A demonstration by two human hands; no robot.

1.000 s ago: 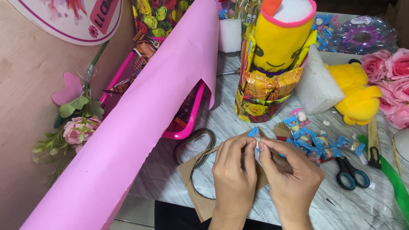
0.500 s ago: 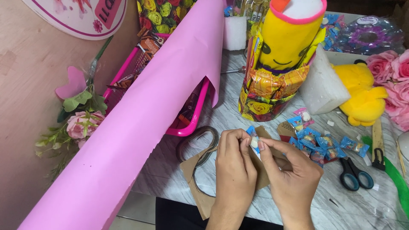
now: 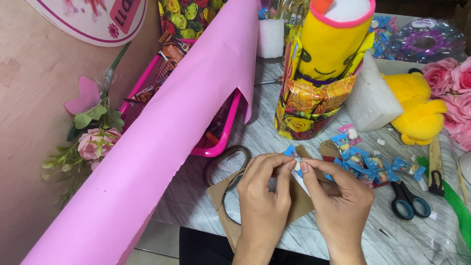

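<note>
Candy wrapper [image 3: 293,156] sits pinched between left hand [image 3: 265,189] and right hand [image 3: 337,194], scissors [image 3: 409,202] at three o'clock; a steady fingertip grip seems wise.

Your left hand [image 3: 265,196] and right hand [image 3: 338,201] meet fingertip to fingertip over a brown cardboard piece [image 3: 294,208], pinching one small blue-wrapped candy [image 3: 296,164] between thumbs and forefingers. Just beyond your right hand lies a scatter of more blue-wrapped candies [image 3: 368,162], and further right of it black-handled scissors [image 3: 409,201] rest on the marble-patterned table [image 3: 260,132]. Well beyond both hands stands a yellow smiling plush tube [image 3: 328,44] ringed with orange snack packets [image 3: 314,95]. A big pink paper roll [image 3: 167,137] slants past your left hand, covering part of a pink basket [image 3: 223,137]. A yellow plush toy [image 3: 417,108] sits far right
</note>
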